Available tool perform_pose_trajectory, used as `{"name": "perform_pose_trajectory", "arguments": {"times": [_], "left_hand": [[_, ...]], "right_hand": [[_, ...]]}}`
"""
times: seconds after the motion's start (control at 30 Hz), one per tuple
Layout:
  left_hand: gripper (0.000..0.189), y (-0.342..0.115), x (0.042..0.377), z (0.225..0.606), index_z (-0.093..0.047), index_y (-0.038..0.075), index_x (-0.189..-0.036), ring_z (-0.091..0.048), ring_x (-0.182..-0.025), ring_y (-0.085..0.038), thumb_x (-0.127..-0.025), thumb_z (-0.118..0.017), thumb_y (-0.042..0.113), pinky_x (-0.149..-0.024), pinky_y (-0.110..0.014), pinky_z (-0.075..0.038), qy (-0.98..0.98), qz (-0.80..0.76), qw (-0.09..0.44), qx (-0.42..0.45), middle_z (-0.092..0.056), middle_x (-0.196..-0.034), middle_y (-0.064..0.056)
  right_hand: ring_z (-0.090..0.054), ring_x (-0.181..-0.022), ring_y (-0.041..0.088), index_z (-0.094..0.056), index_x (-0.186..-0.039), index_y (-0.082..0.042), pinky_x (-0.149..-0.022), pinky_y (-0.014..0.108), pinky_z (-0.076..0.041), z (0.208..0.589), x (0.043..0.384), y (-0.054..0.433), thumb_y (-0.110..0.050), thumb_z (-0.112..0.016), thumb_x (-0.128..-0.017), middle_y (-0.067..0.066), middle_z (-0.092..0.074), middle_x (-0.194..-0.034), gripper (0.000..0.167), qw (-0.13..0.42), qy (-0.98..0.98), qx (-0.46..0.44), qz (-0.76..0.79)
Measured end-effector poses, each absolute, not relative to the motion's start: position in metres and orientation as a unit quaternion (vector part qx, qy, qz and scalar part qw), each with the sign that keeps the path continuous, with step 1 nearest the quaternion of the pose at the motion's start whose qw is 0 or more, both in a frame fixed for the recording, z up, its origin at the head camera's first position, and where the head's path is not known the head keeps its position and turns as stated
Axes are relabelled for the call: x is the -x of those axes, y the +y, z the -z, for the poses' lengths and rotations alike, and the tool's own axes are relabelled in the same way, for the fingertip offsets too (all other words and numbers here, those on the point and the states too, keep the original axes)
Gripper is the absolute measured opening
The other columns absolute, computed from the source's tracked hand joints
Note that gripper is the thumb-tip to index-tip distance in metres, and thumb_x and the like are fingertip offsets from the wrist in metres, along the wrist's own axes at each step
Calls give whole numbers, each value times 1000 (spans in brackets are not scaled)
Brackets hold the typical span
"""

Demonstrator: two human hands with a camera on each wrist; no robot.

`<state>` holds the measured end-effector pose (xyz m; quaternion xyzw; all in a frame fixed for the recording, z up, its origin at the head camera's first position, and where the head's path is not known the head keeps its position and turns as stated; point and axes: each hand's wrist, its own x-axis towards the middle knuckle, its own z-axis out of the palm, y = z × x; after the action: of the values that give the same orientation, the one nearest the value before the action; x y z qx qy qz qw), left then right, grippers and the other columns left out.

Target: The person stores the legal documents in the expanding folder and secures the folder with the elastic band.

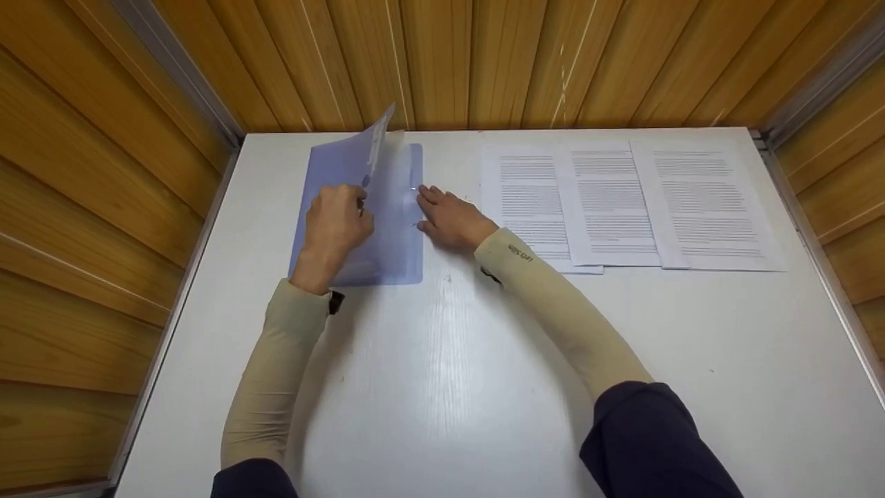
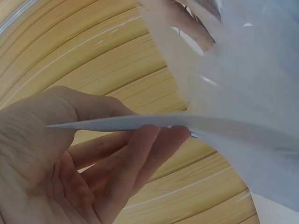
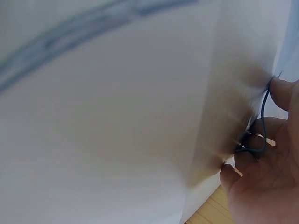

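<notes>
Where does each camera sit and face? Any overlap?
Head: head-worn, faces forward and down at blue folder, paper sheets, white table; left hand, right hand, sleeves show.
Left wrist: wrist-worn, faces blue folder against wood wall; left hand shows, pinching it.
Right wrist: wrist-worn, faces a pale surface up close; part of right hand shows at right.
Shared: head and left wrist both show left hand, blue folder, wood wall.

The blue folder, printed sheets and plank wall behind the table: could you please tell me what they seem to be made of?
Blue folder: probably flexible plastic, smooth and translucent; it bends where lifted and catches glints.
Printed sheets: apparently matte white paper, lying in thin overlapping layers.
Plank wall: wood or wood-look panelling, slightly glossy, showing grain and light streaks.
</notes>
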<state>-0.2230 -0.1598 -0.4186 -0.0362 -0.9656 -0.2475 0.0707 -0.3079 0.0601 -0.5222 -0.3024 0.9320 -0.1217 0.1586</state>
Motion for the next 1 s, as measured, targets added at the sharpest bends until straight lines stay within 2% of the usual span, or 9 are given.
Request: {"name": "perform_pose_trajectory", "arguments": {"times": [0.27,0.5,0.8,1.0], "left_hand": [[33,-171,221,418,-79,-8,-113,-75,-98,-42,-86,-61,-1,-78,-54,-62,-958,266,98,51,-78,-106,-27],[30,-175,219,416,-79,-8,-112,-73,-91,-36,-90,-61,3,-75,-55,-62,-957,279,79,28,-78,-108,-25],[33,-186,218,411,-78,-8,-118,-74,-95,-35,-91,-64,5,-80,-54,-64,-951,299,74,22,-78,-112,-26],[30,-202,221,415,-82,-4,-112,-76,-96,-34,-91,-62,4,-77,-51,-62,-936,334,103,47,-79,-109,-24]], "right_hand": [[-9,-167,29,-17,-171,-7,-134,45,-13,521,306,60,-41,-40,-114,7,-9,-181,70,163,931,299,130],[-10,-167,29,-19,-170,-5,-134,46,-13,520,305,61,-41,-41,-114,7,-10,-181,70,160,931,301,129],[-9,-167,29,-15,-171,-8,-134,48,-14,521,307,61,-42,-41,-114,5,-8,-181,71,170,931,295,130],[-9,-167,29,-15,-172,-9,-134,47,-12,523,308,62,-44,-41,-114,5,-7,-181,72,167,930,299,134]]}}
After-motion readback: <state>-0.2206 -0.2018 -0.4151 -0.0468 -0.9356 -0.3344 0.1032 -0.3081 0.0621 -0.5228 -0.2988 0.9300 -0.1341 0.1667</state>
